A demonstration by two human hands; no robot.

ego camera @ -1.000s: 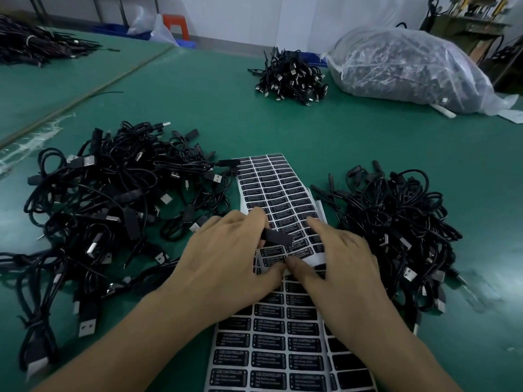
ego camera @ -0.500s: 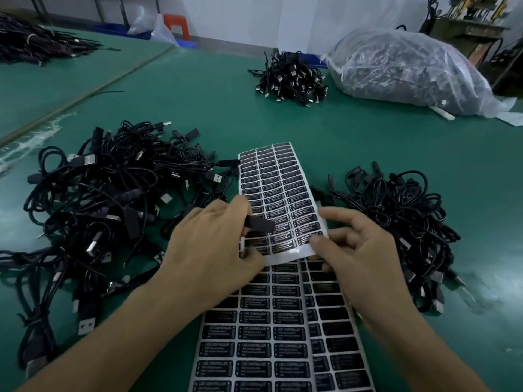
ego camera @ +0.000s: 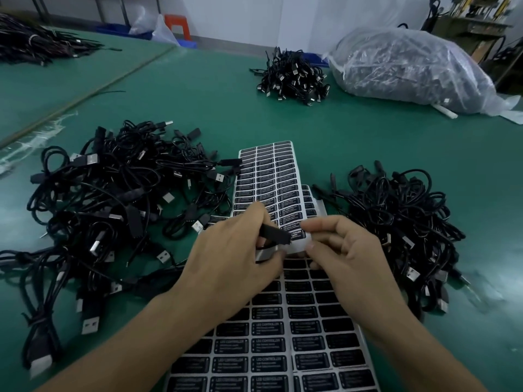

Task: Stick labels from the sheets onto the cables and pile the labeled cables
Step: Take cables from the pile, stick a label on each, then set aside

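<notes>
My left hand (ego camera: 235, 256) grips the small black controller block of a cable (ego camera: 274, 236) and holds it over the near end of the upper label sheet (ego camera: 266, 179). My right hand (ego camera: 348, 250) pinches that sheet's near edge, lifted off the table. A second label sheet (ego camera: 283, 343) of black "LED CONTROLLER" stickers lies flat under both wrists. A big tangle of black cables (ego camera: 107, 210) lies to the left and a smaller pile of black cables (ego camera: 402, 224) to the right.
On the green table (ego camera: 368, 142), another cable heap (ego camera: 293, 76) lies far back centre, beside a large clear plastic bag of cables (ego camera: 407, 66). More cables (ego camera: 36, 43) lie on the adjoining table at far left.
The upper sheet has been raised and pulled nearer. My right hand went from pressing flat on it to pinching its near edge. My left hand keeps the controller block at the sheet's end.
</notes>
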